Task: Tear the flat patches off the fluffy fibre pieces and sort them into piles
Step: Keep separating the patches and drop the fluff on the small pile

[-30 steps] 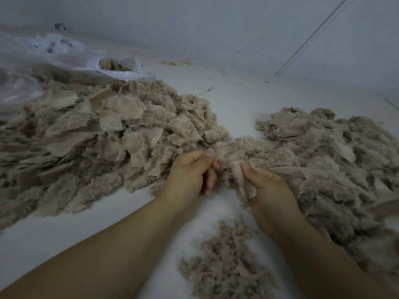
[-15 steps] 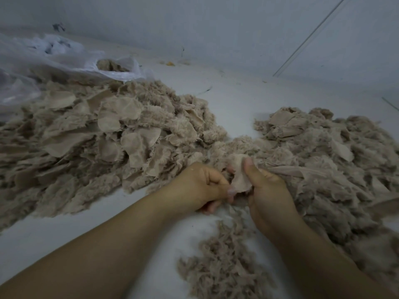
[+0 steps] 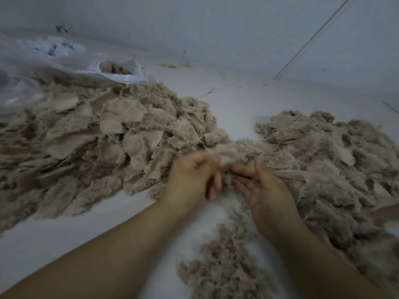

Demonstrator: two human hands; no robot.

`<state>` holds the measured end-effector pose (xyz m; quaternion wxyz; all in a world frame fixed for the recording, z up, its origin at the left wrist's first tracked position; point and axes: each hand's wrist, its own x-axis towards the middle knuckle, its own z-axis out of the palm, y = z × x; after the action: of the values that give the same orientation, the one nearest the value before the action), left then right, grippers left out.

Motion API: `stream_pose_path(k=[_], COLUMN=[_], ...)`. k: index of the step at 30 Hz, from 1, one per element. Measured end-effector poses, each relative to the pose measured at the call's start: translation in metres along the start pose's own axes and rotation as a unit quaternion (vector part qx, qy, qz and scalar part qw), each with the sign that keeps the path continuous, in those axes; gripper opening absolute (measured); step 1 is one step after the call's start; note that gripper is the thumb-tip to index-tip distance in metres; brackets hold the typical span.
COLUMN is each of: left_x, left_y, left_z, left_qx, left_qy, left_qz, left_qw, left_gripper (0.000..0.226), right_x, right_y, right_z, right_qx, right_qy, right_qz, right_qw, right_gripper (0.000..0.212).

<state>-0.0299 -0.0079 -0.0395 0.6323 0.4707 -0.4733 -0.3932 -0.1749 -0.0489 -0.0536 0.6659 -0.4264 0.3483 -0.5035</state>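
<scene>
Beige fluff everywhere on a white table (image 3: 237,98). Left heap (image 3: 90,134) shows many flat patches; right heap (image 3: 319,160) is mostly fluff with a few patches; a small scatter of shreds (image 3: 224,264) lies near the body.

Left hand (image 3: 192,178) blurred, fingers curled in; it seems to pinch the fluffy piece (image 3: 226,155) lifted between the heaps, though I cannot tell for certain. Right hand (image 3: 263,186) lies palm up, fingers loose and spread, gripping nothing, just beside that piece.

Judged step: between tears, one piece in hand and about to be worked or dropped. Next move calls for the right fingers to find the patch edge, pinch it, and pull against the left hand's hold, then send each part to its own pile.
</scene>
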Motion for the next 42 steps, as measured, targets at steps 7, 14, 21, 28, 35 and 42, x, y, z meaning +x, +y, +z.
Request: stream_pose_path(k=[7,14,21,28,35,42], left_x=[0.015,0.024,0.011,0.015,0.013,0.014], left_y=[-0.013,-0.018,-0.024,-0.022,-0.022,-0.022], left_z=[-0.003,0.01,0.008,0.001,0.0,0.005], left_qx=[0.155,0.472,0.384,0.328,0.326,0.42], left_qy=[0.081,-0.105,-0.105,-0.189,-0.069,-0.071], left_qz=[0.054,0.044,0.114,0.068,0.137,0.129], left_qw=[0.983,0.874,0.91,0.923,0.933,0.895], left_gripper=[0.039,0.052,0.022,0.022,0.042,0.039], right_x=[0.002,0.0,-0.003,-0.002,0.003,0.003], right_y=[0.0,-0.001,-0.004,-0.004,-0.001,-0.002], right_z=[0.0,0.004,0.001,-0.001,-0.001,0.0], right_qx=[0.006,0.006,0.012,0.066,0.109,0.104], right_qy=[0.053,0.047,0.043,0.02,0.044,0.053], right_qz=[0.013,0.008,-0.004,-0.045,-0.016,-0.016], right_qw=[0.998,0.999,0.999,0.997,0.993,0.993], right_gripper=[0.046,0.041,0.025,0.026,0.023,0.022])
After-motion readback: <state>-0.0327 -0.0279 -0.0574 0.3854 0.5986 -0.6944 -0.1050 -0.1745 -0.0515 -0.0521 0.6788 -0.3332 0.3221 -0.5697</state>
